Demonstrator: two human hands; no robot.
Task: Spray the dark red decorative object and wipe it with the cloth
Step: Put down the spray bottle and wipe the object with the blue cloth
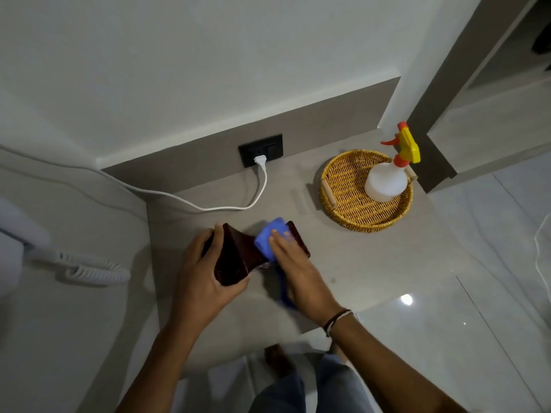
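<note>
The dark red decorative object (238, 257) is an angular, glossy piece tilted above the grey counter (351, 263), near its front left. My left hand (202, 275) grips its near left end. My right hand (298, 272) presses a blue cloth (268, 238) onto the object's right part, and a tail of the cloth hangs down under my palm. The white spray bottle (386, 181), with a yellow and orange trigger head, stands upright in a wicker basket (343, 201) at the back right, apart from both hands.
A white plug and cable (259, 186) run from a black wall socket (261, 149) across the back of the counter. A white coiled cord (92, 271) lies on the surface to the left. Glossy tiled floor lies right of the counter's edge.
</note>
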